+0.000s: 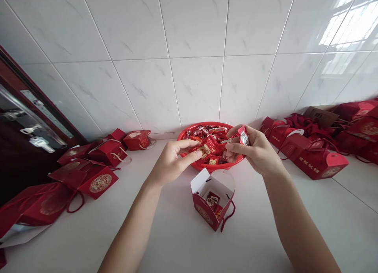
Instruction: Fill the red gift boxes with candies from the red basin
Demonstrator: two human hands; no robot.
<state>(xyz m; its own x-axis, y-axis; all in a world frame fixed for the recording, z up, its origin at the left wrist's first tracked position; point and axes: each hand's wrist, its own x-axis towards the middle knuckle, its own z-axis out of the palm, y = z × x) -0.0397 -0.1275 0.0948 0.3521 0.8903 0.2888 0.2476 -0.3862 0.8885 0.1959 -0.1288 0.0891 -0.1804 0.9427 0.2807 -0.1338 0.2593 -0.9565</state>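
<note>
A red plastic basket full of wrapped sweets stands against the wall. Over its left side my left hand has thumb and fingers closed around a red and gold packet. My right hand, at the basket's right edge, pinches a red and white wrapped sweet between thumb and fingers. Nearer to me, in front of the basket, an open red gift box with a white inside and a dark red cord holds a few wrapped sweets.
Several red gift boxes stand at the left, beside a dark door with keys. More boxes and red bags line the right side. A tiled wall rises behind the white surface.
</note>
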